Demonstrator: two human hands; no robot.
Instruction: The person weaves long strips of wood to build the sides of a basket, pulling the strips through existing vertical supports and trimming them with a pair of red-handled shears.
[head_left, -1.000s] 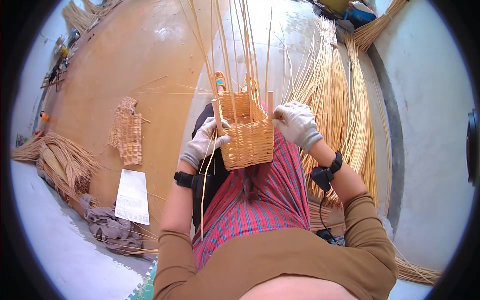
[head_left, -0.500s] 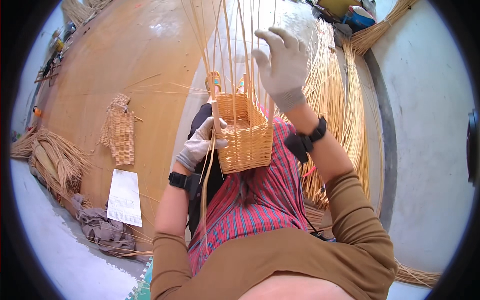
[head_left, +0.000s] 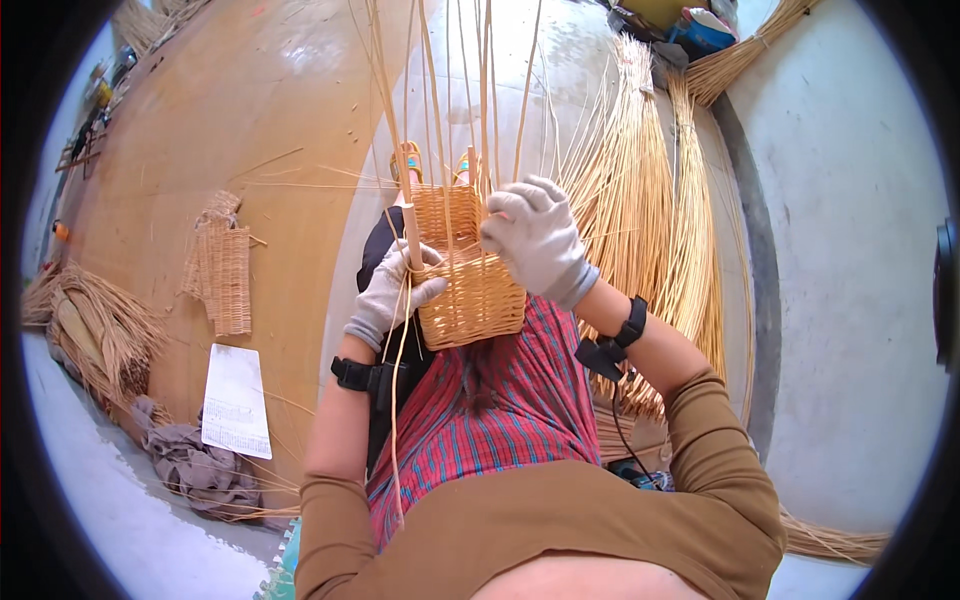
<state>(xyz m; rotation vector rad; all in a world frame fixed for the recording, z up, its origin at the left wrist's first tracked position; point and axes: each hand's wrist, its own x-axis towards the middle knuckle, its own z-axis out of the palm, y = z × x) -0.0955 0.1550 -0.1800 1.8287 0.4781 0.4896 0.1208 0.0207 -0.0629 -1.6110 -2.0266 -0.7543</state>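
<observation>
A small rectangular wicker basket [head_left: 472,305], half woven with tall upright canes [head_left: 430,110], rests on my lap over a red plaid cloth [head_left: 520,410]. My left hand [head_left: 388,290], in a pale glove, grips the basket's near left corner at the thick corner stake [head_left: 411,235]. A loose strand [head_left: 398,420] trails down from that hand. At the right side of the rim is my gloved right hand [head_left: 535,235], its fingers curled by the canes there. What its fingertips hold, if anything, is hidden.
Long bundles of cane [head_left: 640,200] lie on the floor to the right. On the left are a flat woven piece [head_left: 225,270], a paper sheet [head_left: 236,400], a grey cloth [head_left: 200,465] and a bundle of strands [head_left: 105,325]. A blue container [head_left: 700,35] stands far right.
My right hand has come down from above the canes to the basket's right rim, its fingers curling in. The left hand keeps its hold at the corner. The view has shifted slightly.
</observation>
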